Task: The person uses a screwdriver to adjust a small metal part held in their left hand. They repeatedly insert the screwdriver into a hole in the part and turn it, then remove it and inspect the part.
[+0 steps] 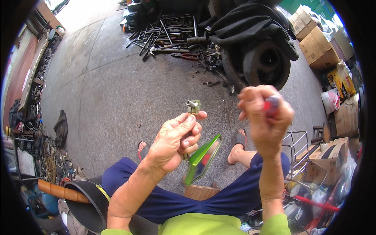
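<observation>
In the middle of the view, my left hand (174,141) is closed round the stem of a green-framed mirror (204,159). The mirror's head hangs below my fingers, tilted, its glass facing right. Above my thumb and fingertips sticks up a small metal fitting (192,105) with a short silvery pin or bolt. To the right and apart from it, my raised right hand (266,117) is smeared by motion. It is wrapped round a tool with a red and dark handle (271,105), perhaps a screwdriver; the working end cannot be made out.
Many hand tools (164,37) lie piled on the concrete floor ahead, beside stacked black tyres (268,62). Cardboard boxes (319,49) line the right, with a wire rack (299,145) nearer. A black bucket (86,203) stands at lower left. A wooden stool (200,192) shows between my legs.
</observation>
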`<action>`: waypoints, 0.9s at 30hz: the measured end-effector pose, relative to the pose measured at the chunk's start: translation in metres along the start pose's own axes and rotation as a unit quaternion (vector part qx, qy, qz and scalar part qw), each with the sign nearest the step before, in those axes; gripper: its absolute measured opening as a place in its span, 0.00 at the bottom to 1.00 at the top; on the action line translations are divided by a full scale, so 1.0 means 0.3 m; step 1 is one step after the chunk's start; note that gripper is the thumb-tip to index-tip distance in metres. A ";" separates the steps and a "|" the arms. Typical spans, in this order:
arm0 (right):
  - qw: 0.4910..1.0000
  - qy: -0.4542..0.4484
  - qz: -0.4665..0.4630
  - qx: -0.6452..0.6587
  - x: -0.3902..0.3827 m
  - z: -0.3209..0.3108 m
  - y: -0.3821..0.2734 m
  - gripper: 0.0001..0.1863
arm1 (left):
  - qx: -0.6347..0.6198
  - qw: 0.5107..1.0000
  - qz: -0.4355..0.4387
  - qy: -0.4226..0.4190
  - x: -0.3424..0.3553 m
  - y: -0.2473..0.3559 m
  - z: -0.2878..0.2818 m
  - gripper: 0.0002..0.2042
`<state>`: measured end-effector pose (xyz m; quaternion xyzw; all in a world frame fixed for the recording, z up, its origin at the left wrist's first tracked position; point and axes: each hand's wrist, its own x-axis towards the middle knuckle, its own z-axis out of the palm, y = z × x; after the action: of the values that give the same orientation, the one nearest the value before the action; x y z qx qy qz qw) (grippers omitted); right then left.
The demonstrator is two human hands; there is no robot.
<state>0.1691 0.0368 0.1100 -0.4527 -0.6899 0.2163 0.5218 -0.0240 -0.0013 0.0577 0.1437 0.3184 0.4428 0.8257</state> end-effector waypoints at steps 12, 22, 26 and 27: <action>0.944 0.310 -0.048 0.100 0.022 -0.244 -0.027 0.20 | -0.080 0.995 -0.015 -0.056 -0.001 0.016 -0.009 0.19; 0.957 0.238 -0.026 0.165 0.011 -0.161 -0.066 0.20 | -0.106 0.990 -0.030 -0.090 -0.008 0.013 -0.004 0.18; 0.960 0.226 -0.027 0.163 0.007 -0.150 -0.064 0.19 | -0.104 0.990 -0.032 -0.086 -0.012 0.009 0.000 0.18; 0.960 0.227 -0.027 0.161 0.006 -0.148 -0.062 0.19 | -0.103 0.990 -0.033 -0.089 -0.012 0.010 0.001 0.18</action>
<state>0.2023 0.0214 0.1414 -0.3815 -0.5215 0.2021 0.7360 -0.0274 -0.0025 0.0610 0.0860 0.2011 0.4310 0.8755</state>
